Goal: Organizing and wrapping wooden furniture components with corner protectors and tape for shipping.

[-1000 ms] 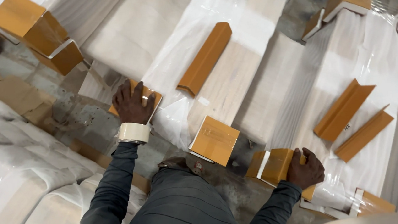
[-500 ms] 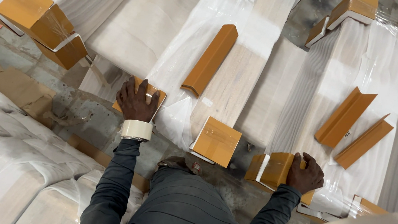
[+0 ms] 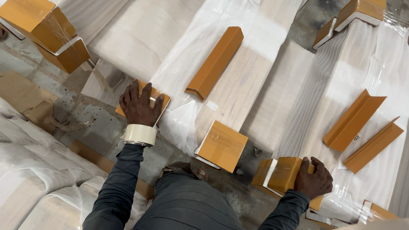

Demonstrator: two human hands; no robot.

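Status of corner-guard fitting on the wrapped panels, left to right.

Left hand [image 3: 139, 105]: laid flat, fingers spread, pressing a cardboard corner cap [image 3: 156, 100] onto the near corner of the middle panel [image 3: 240, 77]. A tape roll [image 3: 140, 134] sits on that wrist like a bracelet. The cap appears seated; whether it is taped cannot be told.

Middle panel: one long angle strip [image 3: 214, 62] lies loose on top, apparently not yet fitted to an edge. A second near-end cap [image 3: 222, 145] is in place and looks film-wrapped.

Right hand [image 3: 313, 178]: fingers curled around the end cap [image 3: 281, 175] at the near corner of the right panel [image 3: 359, 77], holding it against the corner. This cap looks mid-fitting rather than secured.

Right panel: two angle strips [image 3: 358, 128] rest loose on top; far-end caps [image 3: 363, 7] are already on.

Judged from the layout: end caps largely done; the two held caps and three loose strips remain.
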